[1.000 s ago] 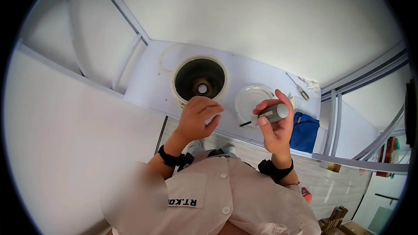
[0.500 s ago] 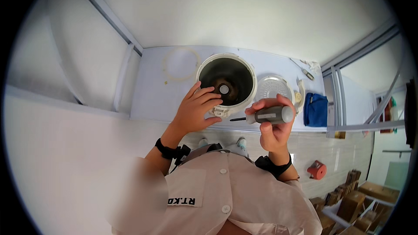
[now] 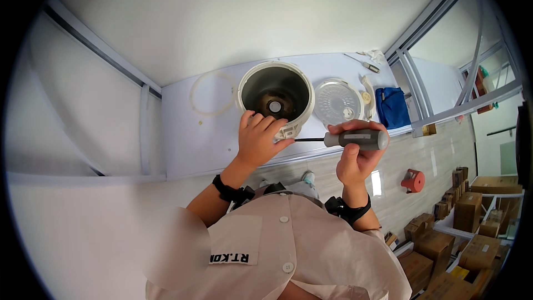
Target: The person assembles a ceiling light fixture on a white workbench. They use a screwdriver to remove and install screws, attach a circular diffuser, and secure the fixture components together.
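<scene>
A rice cooker body, white outside with a grey, stained inside, stands open-topped on the white table. My left hand grips its near rim, fingers hooked over the edge and thumb outside beside a white fitting. In my right hand is a screwdriver with a grey handle, held roughly level. Its dark shaft points left, and the tip meets or nearly meets my left thumb near the fitting; I cannot tell whether it touches a screw.
Right of the cooker lie a round silvery lid plate, a curved white piece and a blue cloth. Another screwdriver lies far right. A pale ring lies left. A red stool and cardboard boxes stand on the floor.
The view has shifted, so the table sits differently. The screwdriver tip has come left to my left thumb and the cooker's fitting. My left hand has slid nearer that fitting.
</scene>
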The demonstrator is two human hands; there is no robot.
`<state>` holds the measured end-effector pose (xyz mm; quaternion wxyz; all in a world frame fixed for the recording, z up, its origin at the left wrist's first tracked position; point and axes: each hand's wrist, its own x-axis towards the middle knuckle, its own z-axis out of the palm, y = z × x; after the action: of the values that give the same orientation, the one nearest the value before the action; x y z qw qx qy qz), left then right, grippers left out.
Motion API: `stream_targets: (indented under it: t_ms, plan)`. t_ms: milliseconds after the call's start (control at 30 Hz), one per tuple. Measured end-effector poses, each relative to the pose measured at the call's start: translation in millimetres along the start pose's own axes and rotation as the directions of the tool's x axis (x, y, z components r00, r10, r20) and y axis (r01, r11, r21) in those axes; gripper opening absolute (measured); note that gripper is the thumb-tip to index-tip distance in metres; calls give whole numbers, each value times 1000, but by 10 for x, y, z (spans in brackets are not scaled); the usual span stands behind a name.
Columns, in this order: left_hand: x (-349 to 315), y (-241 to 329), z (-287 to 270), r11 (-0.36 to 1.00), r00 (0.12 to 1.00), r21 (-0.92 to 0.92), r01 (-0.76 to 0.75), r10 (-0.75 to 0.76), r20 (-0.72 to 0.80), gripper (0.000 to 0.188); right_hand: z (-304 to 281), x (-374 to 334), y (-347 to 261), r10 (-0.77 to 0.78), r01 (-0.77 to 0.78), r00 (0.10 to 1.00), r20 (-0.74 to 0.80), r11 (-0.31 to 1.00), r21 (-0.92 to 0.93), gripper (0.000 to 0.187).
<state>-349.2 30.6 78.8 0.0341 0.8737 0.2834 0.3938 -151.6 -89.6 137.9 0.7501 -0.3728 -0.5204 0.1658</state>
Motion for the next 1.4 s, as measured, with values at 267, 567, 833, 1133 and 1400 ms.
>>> stream_targets:
  t_ms: [267, 567, 833, 1133, 1400]
  plan:
    - [65, 113, 102, 998, 996, -6, 58, -58, 63, 49, -108, -73, 10, 58, -58, 991, -121, 998, 11, 58]
    - [113, 233, 64, 998, 980, 26, 59, -63, 190, 67, -308, -198, 106, 169, -160, 960, -221, 985, 60, 59]
    - [150, 351, 147, 990, 977, 92, 103, -118, 178, 65, -377, -268, 53, 266, -263, 909, -322, 963, 55, 66]
    - [179, 422, 172, 991, 982, 77, 108, -118, 146, 62, -544, -380, 125, 115, -203, 899, -422, 964, -170, 76]
    - [135, 335, 121, 996, 997, -83, 45, -39, 74, 49, -578, -511, -16, 315, -355, 854, -414, 934, -23, 77]
